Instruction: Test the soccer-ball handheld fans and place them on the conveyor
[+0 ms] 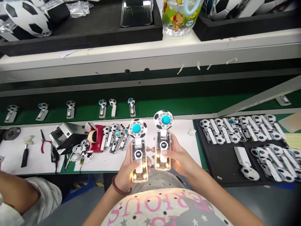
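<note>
Low in the frame, just above my pink-lettered shirt, my left hand [131,169] is wrapped around a clear-handled, football-patterned handheld fan with a lit blue centre [138,147], thumb on its glowing handle. My right hand [175,157] clasps a second, matching lit fan [162,141], just beside the first and held slightly higher. Both hover over the white mat's [183,138] near edge. At right, a black tray of matching fans [225,157] sits close by. At left stands a red tape dispenser [97,138]; bare mat lies between.
</note>
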The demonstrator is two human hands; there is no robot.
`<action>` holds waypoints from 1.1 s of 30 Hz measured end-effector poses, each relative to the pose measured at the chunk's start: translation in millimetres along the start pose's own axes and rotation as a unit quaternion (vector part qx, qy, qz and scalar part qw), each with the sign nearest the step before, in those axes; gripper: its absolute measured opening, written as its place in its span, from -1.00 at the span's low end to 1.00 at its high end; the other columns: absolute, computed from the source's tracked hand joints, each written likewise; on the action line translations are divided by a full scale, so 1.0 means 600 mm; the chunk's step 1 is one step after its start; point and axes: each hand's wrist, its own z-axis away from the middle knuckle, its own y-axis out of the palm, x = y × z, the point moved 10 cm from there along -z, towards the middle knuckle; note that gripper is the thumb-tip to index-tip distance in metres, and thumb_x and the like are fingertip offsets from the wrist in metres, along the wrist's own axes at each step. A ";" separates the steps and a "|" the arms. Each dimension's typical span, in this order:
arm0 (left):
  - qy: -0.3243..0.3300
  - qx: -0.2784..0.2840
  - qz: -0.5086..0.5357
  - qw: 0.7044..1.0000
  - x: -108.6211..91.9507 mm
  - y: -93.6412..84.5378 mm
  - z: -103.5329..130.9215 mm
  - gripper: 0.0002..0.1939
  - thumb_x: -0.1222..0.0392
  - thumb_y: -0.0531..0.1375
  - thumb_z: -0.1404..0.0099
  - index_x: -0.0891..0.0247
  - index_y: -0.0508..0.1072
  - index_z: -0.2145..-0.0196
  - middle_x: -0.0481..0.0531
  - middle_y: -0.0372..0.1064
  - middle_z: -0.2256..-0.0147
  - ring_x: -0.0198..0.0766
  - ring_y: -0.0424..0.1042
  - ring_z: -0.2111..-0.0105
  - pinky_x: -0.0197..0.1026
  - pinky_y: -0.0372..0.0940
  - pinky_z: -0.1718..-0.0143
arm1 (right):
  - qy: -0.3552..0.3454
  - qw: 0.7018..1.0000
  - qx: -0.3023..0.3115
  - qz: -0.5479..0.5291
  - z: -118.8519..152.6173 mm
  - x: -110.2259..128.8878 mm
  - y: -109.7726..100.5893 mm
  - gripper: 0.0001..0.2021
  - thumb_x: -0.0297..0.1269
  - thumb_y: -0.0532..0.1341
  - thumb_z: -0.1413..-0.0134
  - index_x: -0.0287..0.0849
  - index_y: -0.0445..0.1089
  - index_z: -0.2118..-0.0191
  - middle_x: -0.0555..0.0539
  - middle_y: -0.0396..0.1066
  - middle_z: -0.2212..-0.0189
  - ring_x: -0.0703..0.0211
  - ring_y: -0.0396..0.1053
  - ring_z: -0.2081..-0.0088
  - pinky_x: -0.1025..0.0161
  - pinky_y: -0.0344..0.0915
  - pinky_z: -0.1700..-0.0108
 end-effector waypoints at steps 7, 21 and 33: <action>0.057 -0.008 -0.023 0.998 -0.041 0.005 0.025 -0.19 0.23 0.19 -0.07 -0.14 -0.18 -0.14 0.02 0.27 0.24 -0.25 0.32 0.47 -0.20 0.27 0.53 | 0.007 1.000 -0.002 0.027 0.017 -0.011 0.027 -0.39 -0.37 0.26 0.11 0.07 -0.02 -0.06 -0.05 0.30 0.09 0.00 0.31 0.06 0.07 0.27 0.12; 0.070 -0.004 -0.039 0.997 -0.052 0.001 0.042 -0.36 0.23 0.22 -0.06 -0.05 0.02 -0.04 0.05 0.26 0.17 -0.22 0.36 0.43 -0.17 0.30 0.49 | 0.004 0.998 -0.038 0.044 0.035 -0.027 0.038 -0.36 -0.33 0.23 0.08 0.14 -0.07 -0.09 -0.03 0.30 0.08 0.01 0.29 0.06 0.02 0.27 0.11; 0.061 0.005 -0.042 0.997 -0.048 0.004 0.052 -0.20 0.20 0.31 0.02 -0.07 -0.05 -0.08 0.07 0.22 0.08 -0.15 0.38 0.29 -0.20 0.31 0.42 | -0.032 0.997 -0.022 0.064 0.037 -0.013 0.039 -0.29 -0.35 0.27 0.14 0.12 -0.11 -0.10 -0.05 0.27 0.05 0.05 0.32 0.09 0.06 0.28 0.10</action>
